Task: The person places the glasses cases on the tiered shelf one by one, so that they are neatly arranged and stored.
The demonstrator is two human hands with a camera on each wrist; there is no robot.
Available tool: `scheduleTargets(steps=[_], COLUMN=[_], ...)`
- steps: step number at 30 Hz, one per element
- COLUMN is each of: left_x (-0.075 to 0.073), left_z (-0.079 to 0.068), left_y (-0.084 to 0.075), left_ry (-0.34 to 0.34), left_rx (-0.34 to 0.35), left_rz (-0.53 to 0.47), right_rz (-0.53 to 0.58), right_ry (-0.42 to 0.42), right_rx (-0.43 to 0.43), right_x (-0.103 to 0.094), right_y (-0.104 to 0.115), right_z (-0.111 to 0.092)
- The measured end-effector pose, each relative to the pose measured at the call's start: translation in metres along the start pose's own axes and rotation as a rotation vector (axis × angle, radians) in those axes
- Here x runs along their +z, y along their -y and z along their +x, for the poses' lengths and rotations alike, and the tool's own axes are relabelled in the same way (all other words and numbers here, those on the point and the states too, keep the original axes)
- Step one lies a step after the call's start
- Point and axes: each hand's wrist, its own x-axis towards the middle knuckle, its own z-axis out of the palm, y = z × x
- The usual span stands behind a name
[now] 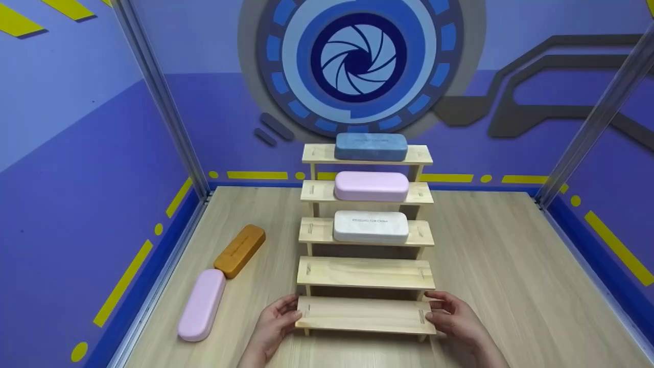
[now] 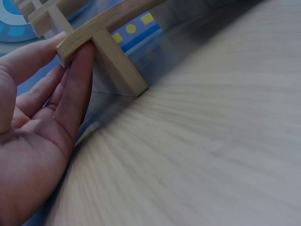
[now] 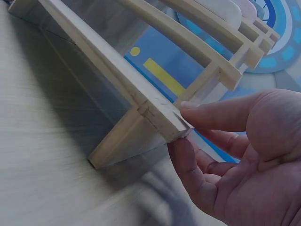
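Note:
A pale wooden stepped stand [image 1: 364, 316] rises away from me on the table. My left hand [image 1: 272, 323] pinches the left end of its lowest step, thumb on top and fingers beneath, as the left wrist view also shows. At the opposite end, my right hand [image 1: 459, 323] grips the same board between thumb and fingers. The top three steps each carry an oblong eyeglass case: blue [image 1: 371, 148] at the top, pink [image 1: 371, 186] below it, then white [image 1: 370, 227]. Both lower steps are bare.
Left of the stand, a brown eyeglass case [image 1: 240, 251] lies slanted on the wood-grain table [image 1: 511, 255], its near end against a second pink case [image 1: 202, 305]. Printed purple-blue panels [image 1: 204, 112] with metal corner posts [image 1: 166, 102] enclose the back and sides.

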Motion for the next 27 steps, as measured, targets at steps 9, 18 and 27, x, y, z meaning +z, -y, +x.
scheduleTargets(steps=[9, 18, 27], left_x=[0.001, -0.002, -0.008], left_z=[-0.002, -0.008, -0.021], left_y=[-0.002, -0.007, -0.027], left_ry=[-0.004, -0.027, -0.153], left_rx=[-0.002, -0.003, 0.105], left_rz=[0.005, 0.022, 0.094], right_rz=[0.042, 0.050, 0.077], right_ry=[0.058, 0.049, 0.079], right_rx=[0.039, 0.043, 0.010], right_x=[0.000, 0.001, 0.000], right_y=[-0.005, -0.007, -0.008], right_z=[0.001, 0.001, 0.000])
